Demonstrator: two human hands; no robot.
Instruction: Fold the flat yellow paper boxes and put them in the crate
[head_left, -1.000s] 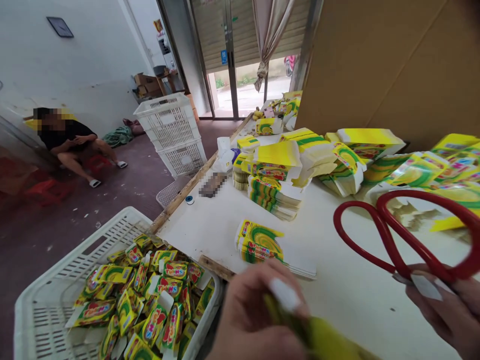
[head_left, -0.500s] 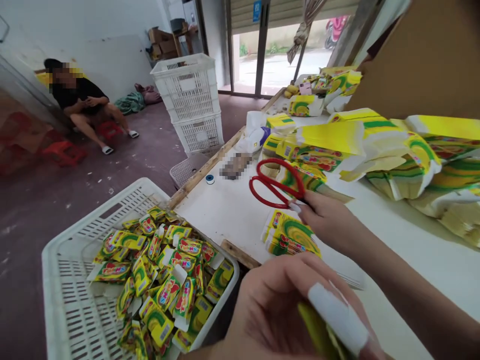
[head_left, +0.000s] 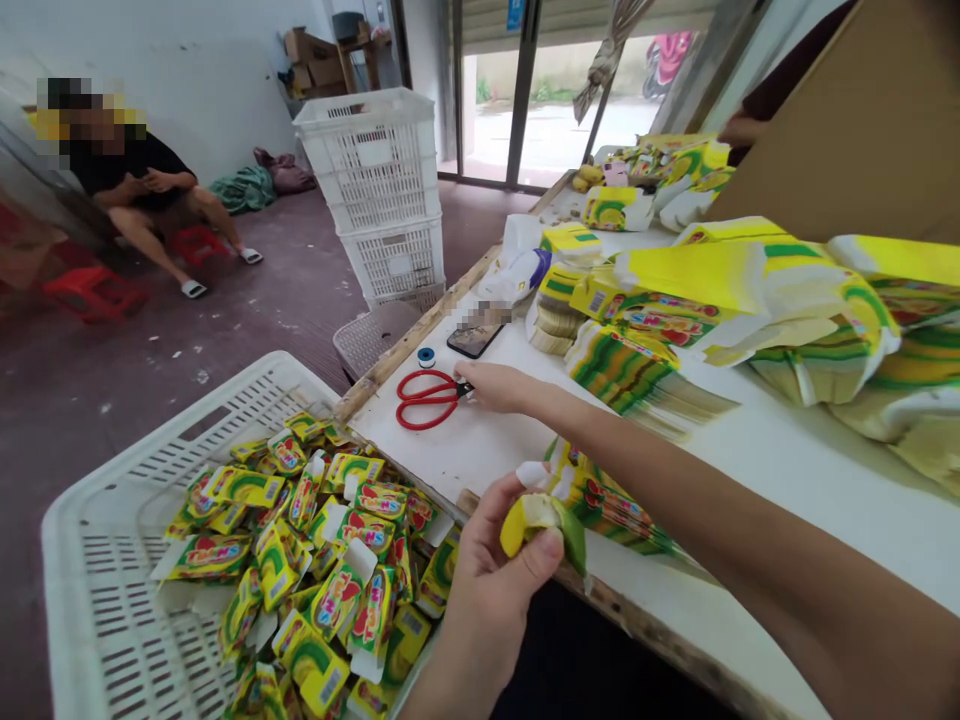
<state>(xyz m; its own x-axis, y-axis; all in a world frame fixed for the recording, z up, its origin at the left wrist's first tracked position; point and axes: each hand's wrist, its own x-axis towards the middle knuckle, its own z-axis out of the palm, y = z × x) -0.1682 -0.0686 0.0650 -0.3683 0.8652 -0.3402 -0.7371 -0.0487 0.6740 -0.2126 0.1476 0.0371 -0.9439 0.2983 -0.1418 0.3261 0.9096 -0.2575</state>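
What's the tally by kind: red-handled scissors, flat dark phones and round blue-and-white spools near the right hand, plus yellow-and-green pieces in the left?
Scissors, at right hand: 1
Phone: 1
Spool: 1
Piece, in left hand: 1
Total: 4

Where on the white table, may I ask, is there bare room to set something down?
One bare patch of white table lies between the red scissors and the nearest carton stack; another, between the right forearm and the carton heap. That heap and the far end are crowded.
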